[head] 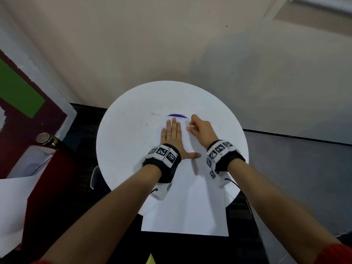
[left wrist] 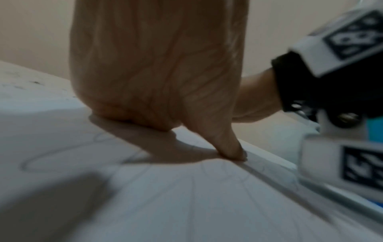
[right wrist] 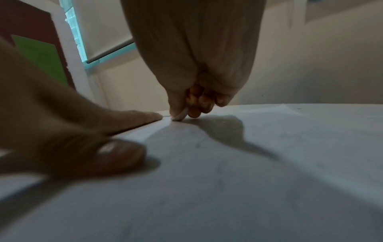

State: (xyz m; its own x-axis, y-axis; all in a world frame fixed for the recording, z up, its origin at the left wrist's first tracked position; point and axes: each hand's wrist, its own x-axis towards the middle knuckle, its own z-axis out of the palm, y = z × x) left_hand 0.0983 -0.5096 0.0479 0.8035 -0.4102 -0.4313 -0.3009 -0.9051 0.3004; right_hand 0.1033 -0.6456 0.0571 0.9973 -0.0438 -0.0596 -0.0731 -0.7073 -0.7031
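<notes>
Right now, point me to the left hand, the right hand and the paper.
left hand (head: 172, 137): head view, on the back of the hand.
right hand (head: 202, 128): head view, on the back of the hand.
paper (head: 185, 206): head view, on its bare near half.

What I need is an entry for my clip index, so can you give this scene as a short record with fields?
surface: round white table
sheet: white paper lying on the table, near end overhanging its edge
left hand: flat, fingers straight, pressing the paper
right hand: fingers curled, thumb tip pressed down near the paper's right edge
mark: purple arc just beyond the left fingertips
</notes>
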